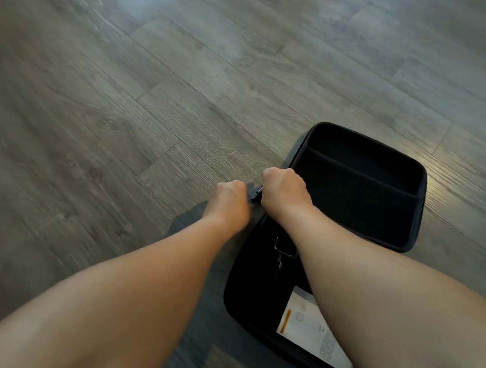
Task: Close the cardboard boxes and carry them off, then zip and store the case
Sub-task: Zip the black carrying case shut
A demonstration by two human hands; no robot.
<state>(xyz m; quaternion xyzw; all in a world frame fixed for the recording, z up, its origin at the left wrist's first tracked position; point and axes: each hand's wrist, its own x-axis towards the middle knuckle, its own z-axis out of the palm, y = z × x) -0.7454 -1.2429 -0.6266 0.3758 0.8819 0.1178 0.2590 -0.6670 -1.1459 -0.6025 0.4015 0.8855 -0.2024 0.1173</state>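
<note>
A black case is seen lying open on a grey wood-plank floor, toward the right side of the view. Its far half is spread flat with the dark lining and a pocket band exposed; the near half is partly covered by the right forearm. In the near half a white printed sheet is shown, with an orange strip along its left edge, and a small metal ring is visible near the middle of the case.

Both hands are brought together at the case's left edge, about where the two halves meet. The left hand is curled, its fingers turned down and away from the camera — what they hold cannot be told for certain. The right hand is closed in a fist, and a small dark piece, apparently a zipper pull, is seen just at its left side, between the two hands. Whether it is pinched by the right fingers or only beside them cannot be told.

No cardboard box can be made out.
</note>
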